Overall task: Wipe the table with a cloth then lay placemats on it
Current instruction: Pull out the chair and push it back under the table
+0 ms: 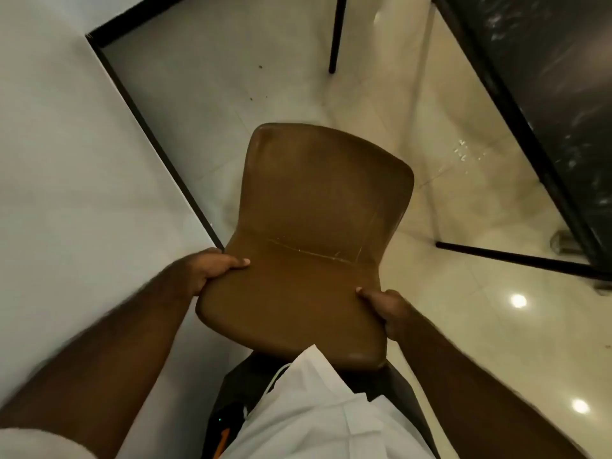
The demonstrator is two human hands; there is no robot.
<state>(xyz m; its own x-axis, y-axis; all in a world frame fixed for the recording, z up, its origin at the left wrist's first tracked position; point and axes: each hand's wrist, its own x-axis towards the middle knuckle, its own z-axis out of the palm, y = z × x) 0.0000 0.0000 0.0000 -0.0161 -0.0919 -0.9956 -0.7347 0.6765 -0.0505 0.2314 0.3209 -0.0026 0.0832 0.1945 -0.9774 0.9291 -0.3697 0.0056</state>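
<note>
the left hand (212, 270) grips the left edge of the backrest of a brown chair (324, 207): its fingers are curled round the edge, with one tip resting on the front face. the right hand (385, 309) grips the right edge of the same backrest in the same manner. the seat of the chair points away from the person. a white table (66, 160) with a black edge fills the left of the view; its near corner lies just beside the left hand. a dark table (556, 77) with black legs stands at the upper right, apart from the chair. which table is to be wiped cannot be told. a glossy tiled floor (265, 77) lies between the two tables
</note>
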